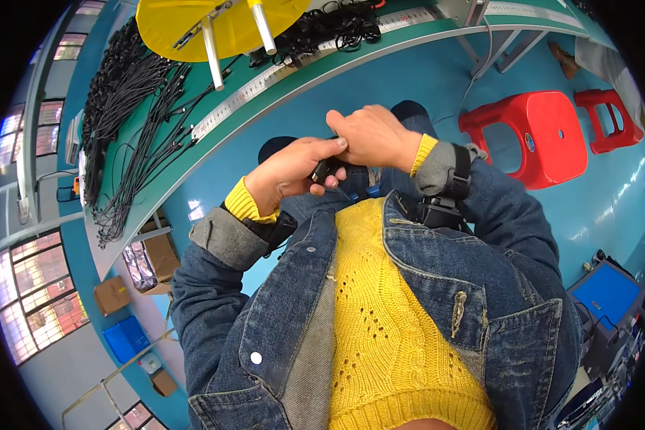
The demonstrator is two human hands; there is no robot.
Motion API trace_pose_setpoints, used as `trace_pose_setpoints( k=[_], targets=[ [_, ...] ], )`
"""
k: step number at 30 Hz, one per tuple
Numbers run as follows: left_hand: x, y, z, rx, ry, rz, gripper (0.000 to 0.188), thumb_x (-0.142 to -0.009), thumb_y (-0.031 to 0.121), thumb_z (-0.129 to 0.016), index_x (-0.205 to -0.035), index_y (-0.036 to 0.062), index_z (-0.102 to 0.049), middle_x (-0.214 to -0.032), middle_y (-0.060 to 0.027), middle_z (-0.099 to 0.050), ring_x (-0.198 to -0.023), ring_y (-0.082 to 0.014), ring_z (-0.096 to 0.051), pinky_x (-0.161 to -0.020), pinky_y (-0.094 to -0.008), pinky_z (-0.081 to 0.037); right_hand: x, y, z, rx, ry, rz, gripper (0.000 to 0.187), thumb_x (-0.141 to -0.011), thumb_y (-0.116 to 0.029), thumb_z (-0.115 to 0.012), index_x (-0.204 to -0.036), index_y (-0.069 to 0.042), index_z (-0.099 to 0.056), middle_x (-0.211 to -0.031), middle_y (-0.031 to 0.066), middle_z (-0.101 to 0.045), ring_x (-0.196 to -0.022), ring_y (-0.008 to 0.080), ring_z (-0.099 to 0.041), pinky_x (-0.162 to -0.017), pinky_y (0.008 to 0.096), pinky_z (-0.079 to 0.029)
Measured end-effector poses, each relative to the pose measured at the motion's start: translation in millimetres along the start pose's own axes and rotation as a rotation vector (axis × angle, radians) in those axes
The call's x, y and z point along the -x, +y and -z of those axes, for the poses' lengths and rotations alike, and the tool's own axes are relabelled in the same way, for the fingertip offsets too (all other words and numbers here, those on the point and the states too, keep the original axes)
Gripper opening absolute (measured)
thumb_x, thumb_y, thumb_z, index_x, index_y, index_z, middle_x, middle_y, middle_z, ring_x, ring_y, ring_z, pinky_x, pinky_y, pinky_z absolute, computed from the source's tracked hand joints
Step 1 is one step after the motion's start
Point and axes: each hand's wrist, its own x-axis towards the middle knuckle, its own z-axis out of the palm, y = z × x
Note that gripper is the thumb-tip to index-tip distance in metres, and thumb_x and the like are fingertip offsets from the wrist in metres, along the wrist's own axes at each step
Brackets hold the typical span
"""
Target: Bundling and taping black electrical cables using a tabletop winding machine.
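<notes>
Both hands meet in front of my body, just off the near edge of the green table. My left hand [297, 163] is closed round a small black object [324, 170], its thumb lying along the top. Fingers cover most of that object, so its kind does not show; it may be a bundled cable. My right hand [377, 133] is closed against the left thumb, fingers curled over the object's far end. A thin dark strand hangs below the hands.
Bundles of black cables [147, 136] lie on the green table [218, 147]. A ruler strip [244, 100] runs along its edge, under a yellow disc [193, 29] with metal rods. Red stools [562, 154] stand at right, boxes [111, 295] at lower left.
</notes>
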Motion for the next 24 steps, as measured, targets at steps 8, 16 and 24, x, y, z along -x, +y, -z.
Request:
trace_pose_setpoints(
  k=[8,16,24],
  targets=[
    [-4.0,-15.9,4.7,-0.260,-0.058,-0.205,0.034,-0.084,0.033,-0.059,-0.090,-0.0009,-0.055,-0.067,-0.0032,-0.053,-0.051,-0.0074,-0.050,-0.037,-0.0190,-0.037,-2.7,4.6,-31.5,-0.625,0.217,0.089,0.022,-0.073,-0.013,-0.057,-0.084,0.001,-0.045,-0.064,0.0209,-0.057,-0.058,0.0346,-0.058,-0.048,0.0391,-0.045],
    [-13.2,-18.4,17.9,-0.003,-0.164,0.048,0.032,-0.083,0.024,-0.060,-0.094,-0.0054,-0.055,-0.062,-0.0017,-0.051,-0.043,-0.0057,-0.045,-0.034,-0.0175,-0.033,-2.9,7.4,-37.2,-0.221,0.152,-0.028,0.017,-0.069,-0.011,-0.059,-0.077,0.000,-0.050,-0.063,0.0193,-0.058,-0.060,0.0357,-0.059,-0.051,0.0406,-0.046],
    [-17.4,-24.6,17.5,0.033,-0.238,-0.006,0.023,-0.082,0.019,-0.060,-0.086,-0.0023,-0.054,-0.062,-0.0016,-0.052,-0.043,-0.0046,-0.045,-0.034,-0.0161,-0.031,-2.8,9.3,-41.1,-0.281,0.096,0.018,0.018,-0.068,-0.011,-0.060,-0.082,-0.002,-0.052,-0.063,0.0182,-0.058,-0.062,0.0369,-0.058,-0.054,0.0434,-0.045]
  ],
)
